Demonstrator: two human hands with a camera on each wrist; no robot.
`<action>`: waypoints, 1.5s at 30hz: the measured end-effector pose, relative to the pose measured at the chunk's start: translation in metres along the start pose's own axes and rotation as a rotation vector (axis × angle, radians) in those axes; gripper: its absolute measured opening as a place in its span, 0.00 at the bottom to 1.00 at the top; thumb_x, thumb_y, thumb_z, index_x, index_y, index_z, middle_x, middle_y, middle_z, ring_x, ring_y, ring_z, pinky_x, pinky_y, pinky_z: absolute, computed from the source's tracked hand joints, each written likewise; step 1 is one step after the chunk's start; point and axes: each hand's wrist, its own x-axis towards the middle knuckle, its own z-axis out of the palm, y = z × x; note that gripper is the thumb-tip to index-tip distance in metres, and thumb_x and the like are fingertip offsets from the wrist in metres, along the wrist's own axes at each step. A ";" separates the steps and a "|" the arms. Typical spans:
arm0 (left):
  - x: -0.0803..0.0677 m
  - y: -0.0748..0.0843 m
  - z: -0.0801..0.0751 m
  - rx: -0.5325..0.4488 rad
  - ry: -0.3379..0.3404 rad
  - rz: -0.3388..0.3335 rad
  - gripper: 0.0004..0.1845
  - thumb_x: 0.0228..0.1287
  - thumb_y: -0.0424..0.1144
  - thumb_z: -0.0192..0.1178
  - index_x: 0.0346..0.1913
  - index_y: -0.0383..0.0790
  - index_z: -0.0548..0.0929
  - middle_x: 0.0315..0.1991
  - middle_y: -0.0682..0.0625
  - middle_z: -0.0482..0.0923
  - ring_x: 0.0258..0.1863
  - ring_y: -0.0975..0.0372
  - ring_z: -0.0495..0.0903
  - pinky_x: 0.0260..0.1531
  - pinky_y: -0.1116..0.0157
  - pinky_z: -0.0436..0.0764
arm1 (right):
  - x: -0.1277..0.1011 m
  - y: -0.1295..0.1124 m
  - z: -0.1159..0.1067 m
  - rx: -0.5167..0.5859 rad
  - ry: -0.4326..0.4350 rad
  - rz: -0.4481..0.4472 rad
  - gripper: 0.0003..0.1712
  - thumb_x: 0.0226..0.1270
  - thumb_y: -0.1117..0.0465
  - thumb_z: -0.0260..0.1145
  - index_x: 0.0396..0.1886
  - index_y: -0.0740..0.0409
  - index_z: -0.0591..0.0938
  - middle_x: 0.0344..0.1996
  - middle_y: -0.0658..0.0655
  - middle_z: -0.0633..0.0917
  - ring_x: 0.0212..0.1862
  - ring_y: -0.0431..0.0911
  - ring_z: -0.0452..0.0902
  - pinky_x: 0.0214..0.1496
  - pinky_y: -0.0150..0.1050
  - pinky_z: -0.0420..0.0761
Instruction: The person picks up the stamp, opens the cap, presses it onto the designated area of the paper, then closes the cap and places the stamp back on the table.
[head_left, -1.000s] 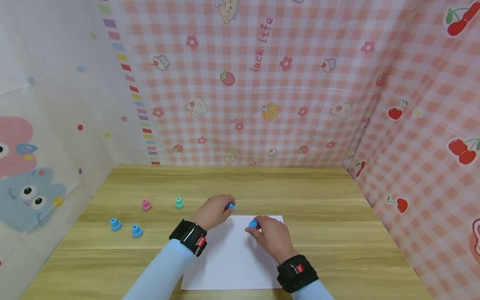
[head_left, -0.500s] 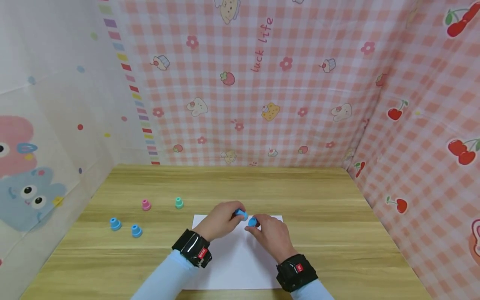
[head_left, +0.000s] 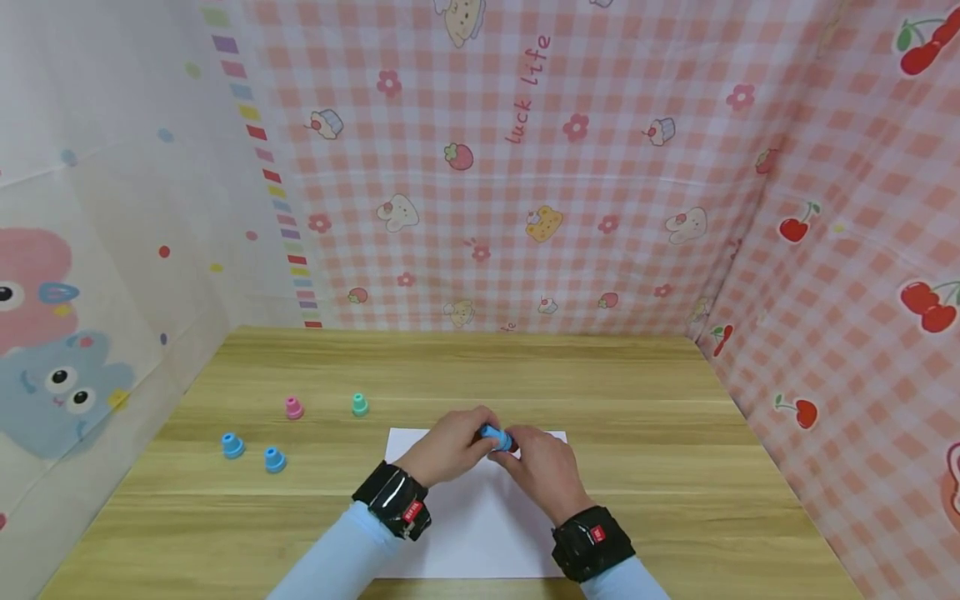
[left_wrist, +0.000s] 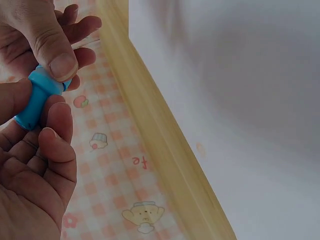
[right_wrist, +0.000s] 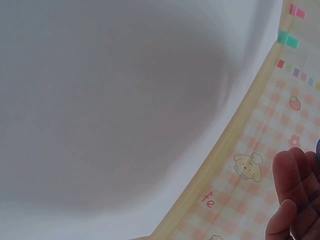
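Note:
In the head view both hands meet over the far part of a white paper sheet [head_left: 472,525]. My left hand [head_left: 446,446] pinches a small blue plastic piece [head_left: 491,433], shaped like a stepped stub. My right hand [head_left: 546,471] pinches another blue piece at the first one's right end, and the two line up end to end. In the left wrist view the blue stub [left_wrist: 36,102] shows between thumb and fingers, with a whitish band near its upper end under the other thumb. Only part of my right hand [right_wrist: 295,195] appears in the right wrist view.
On the wooden table [head_left: 637,400], left of the paper, stand a pink stepped piece [head_left: 293,407], a green one [head_left: 360,405], a blue one [head_left: 232,446] and another blue one [head_left: 275,460]. Patterned cloth [head_left: 480,183] walls the back and both sides.
My left hand has moved right and slightly nearer, bringing its blue piece up against the one in my right hand. The right hand has stayed almost in place.

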 end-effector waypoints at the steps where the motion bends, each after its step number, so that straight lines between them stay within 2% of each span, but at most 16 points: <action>1: 0.000 0.000 0.000 -0.001 -0.001 0.000 0.05 0.72 0.36 0.60 0.45 0.39 0.79 0.33 0.55 0.77 0.30 0.64 0.73 0.32 0.68 0.75 | 0.000 0.000 0.000 0.002 -0.002 0.002 0.12 0.59 0.48 0.75 0.32 0.50 0.84 0.24 0.45 0.81 0.23 0.35 0.67 0.22 0.30 0.66; 8: -0.001 0.000 0.002 -0.012 -0.010 -0.021 0.05 0.72 0.37 0.60 0.45 0.39 0.80 0.33 0.56 0.78 0.30 0.65 0.74 0.33 0.69 0.76 | -0.001 -0.003 0.000 -0.013 -0.014 -0.020 0.12 0.60 0.49 0.74 0.30 0.50 0.83 0.22 0.44 0.79 0.22 0.35 0.66 0.22 0.30 0.65; 17: -0.002 0.000 0.002 -0.100 -0.013 -0.036 0.05 0.71 0.37 0.61 0.43 0.39 0.81 0.32 0.56 0.78 0.30 0.66 0.74 0.32 0.69 0.76 | 0.000 -0.003 -0.005 -0.029 -0.036 -0.086 0.14 0.64 0.49 0.72 0.25 0.48 0.79 0.21 0.42 0.74 0.21 0.34 0.65 0.22 0.30 0.66; 24: 0.000 0.002 0.002 -0.118 -0.007 -0.047 0.05 0.70 0.39 0.62 0.41 0.41 0.81 0.32 0.56 0.78 0.29 0.66 0.74 0.31 0.69 0.76 | 0.002 -0.005 -0.007 -0.042 -0.051 -0.067 0.14 0.65 0.52 0.71 0.25 0.50 0.78 0.19 0.43 0.71 0.21 0.35 0.64 0.22 0.30 0.65; 29: -0.001 0.003 0.000 -0.111 -0.012 -0.066 0.05 0.70 0.40 0.63 0.41 0.41 0.80 0.31 0.57 0.77 0.29 0.65 0.74 0.30 0.69 0.75 | 0.004 -0.008 -0.006 -0.022 -0.058 -0.031 0.11 0.64 0.52 0.72 0.27 0.51 0.81 0.21 0.43 0.74 0.22 0.35 0.67 0.23 0.30 0.67; 38: 0.002 0.005 -0.003 -0.075 -0.006 -0.058 0.06 0.70 0.39 0.62 0.43 0.39 0.81 0.33 0.55 0.79 0.30 0.64 0.75 0.32 0.68 0.76 | 0.008 -0.010 -0.007 0.023 -0.082 0.029 0.10 0.63 0.52 0.73 0.31 0.52 0.83 0.20 0.44 0.76 0.23 0.37 0.68 0.23 0.31 0.69; 42: 0.004 0.003 -0.003 -0.058 -0.021 -0.057 0.07 0.70 0.38 0.62 0.44 0.39 0.81 0.33 0.55 0.79 0.30 0.64 0.75 0.32 0.68 0.77 | 0.007 -0.009 -0.008 0.034 -0.093 0.033 0.11 0.61 0.51 0.74 0.35 0.51 0.84 0.22 0.44 0.79 0.25 0.37 0.72 0.25 0.31 0.70; 45: 0.006 0.000 -0.004 -0.037 -0.034 -0.058 0.07 0.70 0.38 0.62 0.45 0.39 0.81 0.33 0.55 0.79 0.30 0.64 0.75 0.32 0.68 0.78 | 0.006 -0.008 -0.008 0.034 -0.094 0.052 0.16 0.60 0.49 0.75 0.42 0.51 0.86 0.24 0.45 0.81 0.26 0.38 0.74 0.25 0.31 0.70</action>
